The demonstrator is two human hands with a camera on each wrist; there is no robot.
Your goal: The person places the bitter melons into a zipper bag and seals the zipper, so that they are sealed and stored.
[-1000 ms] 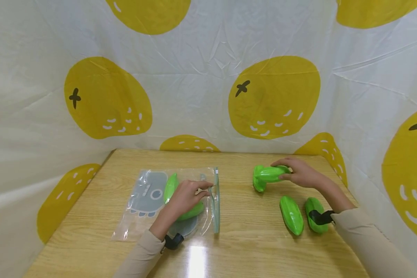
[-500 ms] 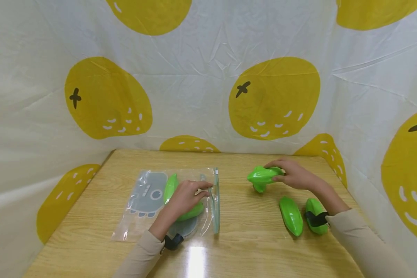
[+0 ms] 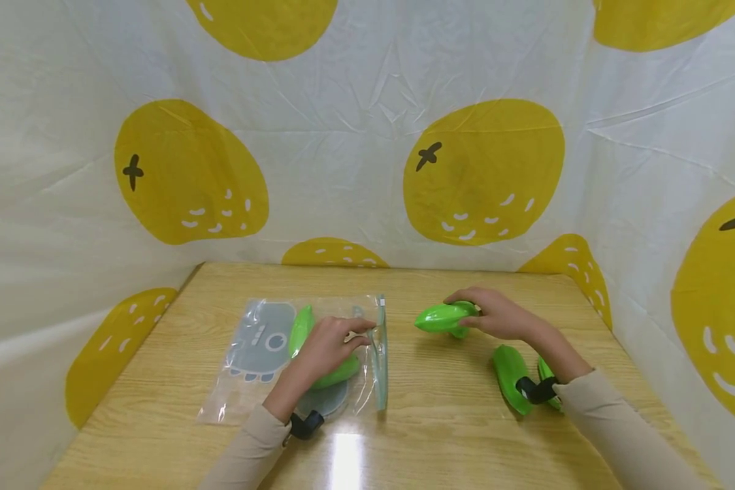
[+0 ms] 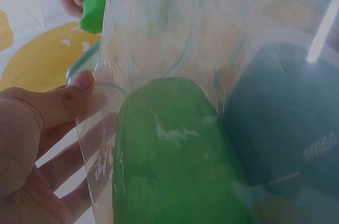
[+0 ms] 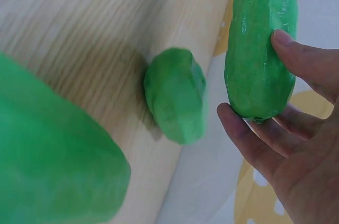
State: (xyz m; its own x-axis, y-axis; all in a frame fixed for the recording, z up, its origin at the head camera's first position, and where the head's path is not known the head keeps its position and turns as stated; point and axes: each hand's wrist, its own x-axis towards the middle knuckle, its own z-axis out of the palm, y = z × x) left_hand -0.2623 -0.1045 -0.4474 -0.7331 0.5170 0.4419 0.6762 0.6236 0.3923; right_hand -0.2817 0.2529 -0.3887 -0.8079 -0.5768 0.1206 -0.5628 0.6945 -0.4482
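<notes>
A clear zip bag (image 3: 231, 398) with a grey-blue monster print lies at the left of the table. Inside it rest two glossy green star fruits, one long (image 3: 301, 328) and one partly under my left arm (image 3: 339, 373). My left hand (image 3: 327, 350) pinches the bag's near-side layer by its zip edge, thumb on the film (image 4: 82, 80). Right of the bag, my right hand (image 3: 493, 313) grips another star fruit (image 3: 437, 317) by its end, its tip pointing at the bag. Part of one more star fruit (image 5: 177, 97) shows on the table behind it.
Two further star fruits lie at the right, one (image 3: 510, 374) partly behind the black wrist strap, the other (image 3: 545, 371) mostly hidden by the right sleeve. A white cloth (image 3: 337, 170) printed with yellow fruit surrounds the wooden table (image 3: 441, 435).
The right hand has carried its star fruit left, toward the bag's opening, away from where it lay by the back star fruit. My left hand and the bag have stayed put.
</notes>
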